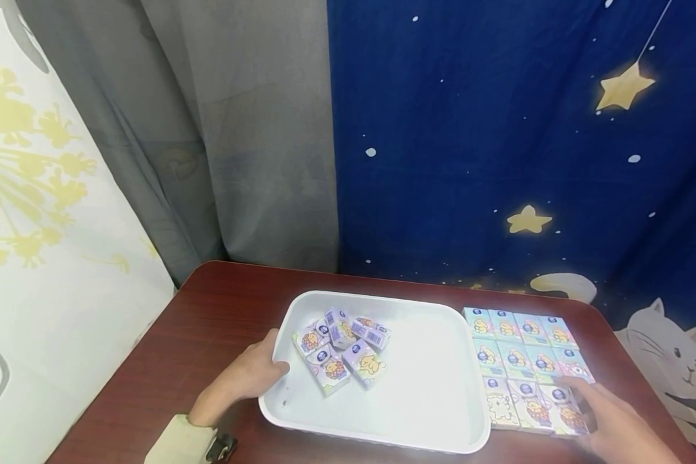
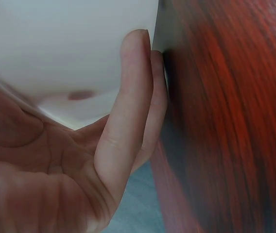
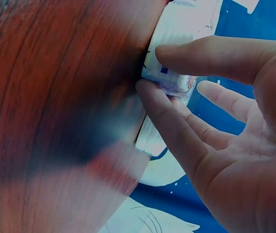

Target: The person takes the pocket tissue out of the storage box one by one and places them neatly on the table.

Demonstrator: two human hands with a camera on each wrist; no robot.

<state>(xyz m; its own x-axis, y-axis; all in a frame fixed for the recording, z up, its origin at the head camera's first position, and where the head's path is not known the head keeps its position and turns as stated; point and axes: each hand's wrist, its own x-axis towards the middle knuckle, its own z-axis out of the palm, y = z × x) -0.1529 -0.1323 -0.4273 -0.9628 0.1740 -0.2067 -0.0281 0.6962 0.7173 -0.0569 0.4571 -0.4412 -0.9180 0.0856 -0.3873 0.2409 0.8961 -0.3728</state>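
A white tray stands on the table, and my left hand grips its left rim with the thumb over the edge. In the left wrist view the fingers lie along the tray's wall. Several small purple tissue packs lie loosely in the tray's left half. To the right of the tray, more tissue packs lie flat in close rows. My right hand pinches the tissue pack at the right end of the nearest row. In the right wrist view, thumb and index finger touch that pack's sides.
Blue-green packs fill the two farther rows, edge to edge. The dark red table ends at a rounded edge before the grey curtain and the blue starry curtain. A dark watch is on the left wrist.
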